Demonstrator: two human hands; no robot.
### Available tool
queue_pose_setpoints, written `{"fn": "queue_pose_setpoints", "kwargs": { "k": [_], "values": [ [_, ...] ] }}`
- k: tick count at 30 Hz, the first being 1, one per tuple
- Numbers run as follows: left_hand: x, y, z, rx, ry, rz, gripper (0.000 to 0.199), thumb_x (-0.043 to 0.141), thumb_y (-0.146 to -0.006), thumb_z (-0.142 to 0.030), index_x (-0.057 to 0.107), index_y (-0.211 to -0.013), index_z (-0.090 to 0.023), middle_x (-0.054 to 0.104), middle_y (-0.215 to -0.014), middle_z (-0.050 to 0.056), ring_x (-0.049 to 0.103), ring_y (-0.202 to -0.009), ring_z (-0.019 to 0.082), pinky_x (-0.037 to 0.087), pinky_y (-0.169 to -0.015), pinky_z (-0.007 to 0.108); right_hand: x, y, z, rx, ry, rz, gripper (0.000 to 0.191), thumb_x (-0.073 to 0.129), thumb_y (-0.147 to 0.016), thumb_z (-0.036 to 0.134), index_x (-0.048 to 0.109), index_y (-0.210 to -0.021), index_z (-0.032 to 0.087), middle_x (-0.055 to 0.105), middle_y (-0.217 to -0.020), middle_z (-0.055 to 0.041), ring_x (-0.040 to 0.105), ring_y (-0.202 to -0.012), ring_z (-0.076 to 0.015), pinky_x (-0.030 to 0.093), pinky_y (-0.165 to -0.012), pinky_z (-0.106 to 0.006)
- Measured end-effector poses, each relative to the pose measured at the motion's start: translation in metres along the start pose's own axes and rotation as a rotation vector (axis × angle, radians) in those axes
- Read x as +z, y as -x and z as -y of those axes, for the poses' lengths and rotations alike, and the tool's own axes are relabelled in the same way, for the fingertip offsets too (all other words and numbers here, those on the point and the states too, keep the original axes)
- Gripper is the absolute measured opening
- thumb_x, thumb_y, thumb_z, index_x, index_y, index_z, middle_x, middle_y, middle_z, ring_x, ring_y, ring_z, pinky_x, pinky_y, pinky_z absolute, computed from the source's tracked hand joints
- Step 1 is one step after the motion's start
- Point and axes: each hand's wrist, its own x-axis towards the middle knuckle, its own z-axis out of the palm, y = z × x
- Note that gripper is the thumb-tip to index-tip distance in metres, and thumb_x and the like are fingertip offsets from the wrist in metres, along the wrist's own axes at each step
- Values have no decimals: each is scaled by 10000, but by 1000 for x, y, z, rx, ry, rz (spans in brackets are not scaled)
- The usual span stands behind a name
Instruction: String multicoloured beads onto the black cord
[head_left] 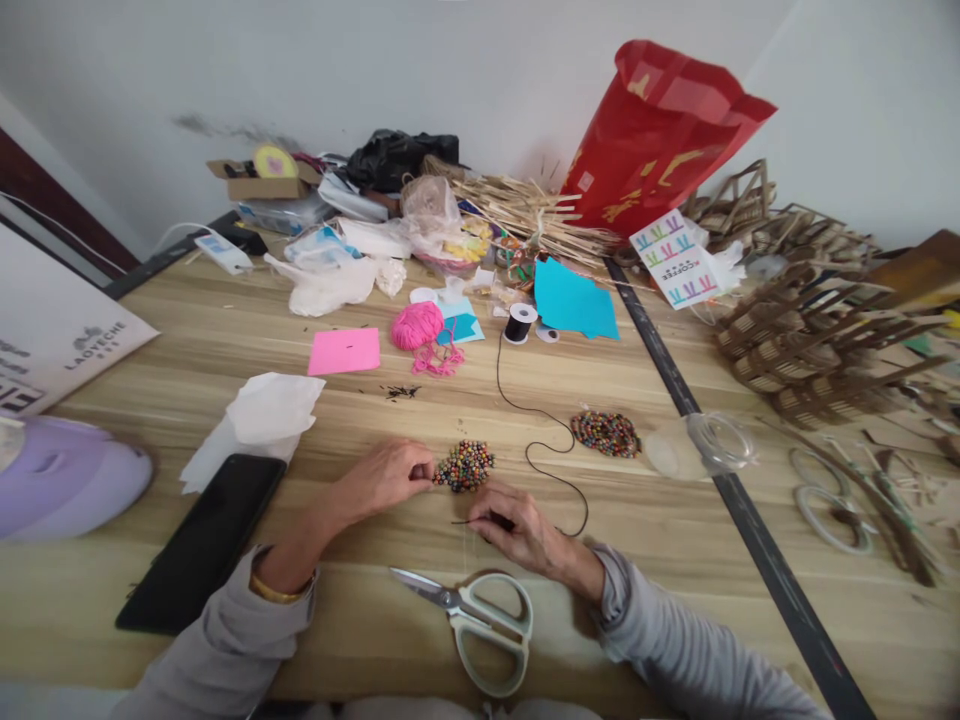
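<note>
A pile of small multicoloured beads (pixel 466 466) lies on the wooden table between my two hands. At its left edge is my left hand (pixel 386 480), thumb and fingertips pinched together; whatever is between them is too small to make out. My right hand (pixel 517 525) is just below the pile, closed on a thin black cord (pixel 459 522) whose end sticks out to the left of the fingers. From that hand the cord curves back to a black spool (pixel 520 323). A pair of scissors (pixel 480 620) with pale handles lies below my right hand.
A coiled bead string (pixel 604 434) and clear tubing (pixel 721 440) lie to the right. A black phone (pixel 206 540) and white paper (pixel 259 420) are on the left. Pink yarn (pixel 417 326), a pink card (pixel 344 351) and blue sheets (pixel 574 298) sit farther back; woven baskets (pixel 795 350) stand at right.
</note>
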Motion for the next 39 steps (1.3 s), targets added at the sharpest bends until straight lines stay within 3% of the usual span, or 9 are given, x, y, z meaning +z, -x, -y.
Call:
{"fn": "queue_pose_setpoints", "kwargs": {
  "k": [13, 30, 39],
  "values": [
    [8, -5, 2, 20, -7, -23, 140, 588, -819, -203, 676, -720, -157, 672, -728, 26, 572, -680, 150, 366, -645, 225, 0, 0, -1, 9, -1, -16, 196, 509, -949, 304, 603, -856, 159, 584, -779, -53, 541, -721, -148, 449, -645, -253],
    [2, -4, 8, 30, 64, -79, 132, 567, -789, -147, 685, -728, -149, 649, -694, 18, 560, -633, 129, 388, -611, 214, -2, -3, 2, 27, 11, 23, 223, 465, -962, 297, 573, -819, 164, 564, -774, -55, 521, -713, -155, 427, -641, -258],
    [5, -4, 4, 97, 43, -77, 138, 571, -820, -139, 687, -747, -156, 671, -750, 37, 589, -732, 162, 391, -697, 246, -2, -3, 1, 17, 8, 23, 213, 465, -962, 293, 581, -844, 158, 567, -771, -53, 519, -704, -147, 434, -633, -253]
  ]
}}
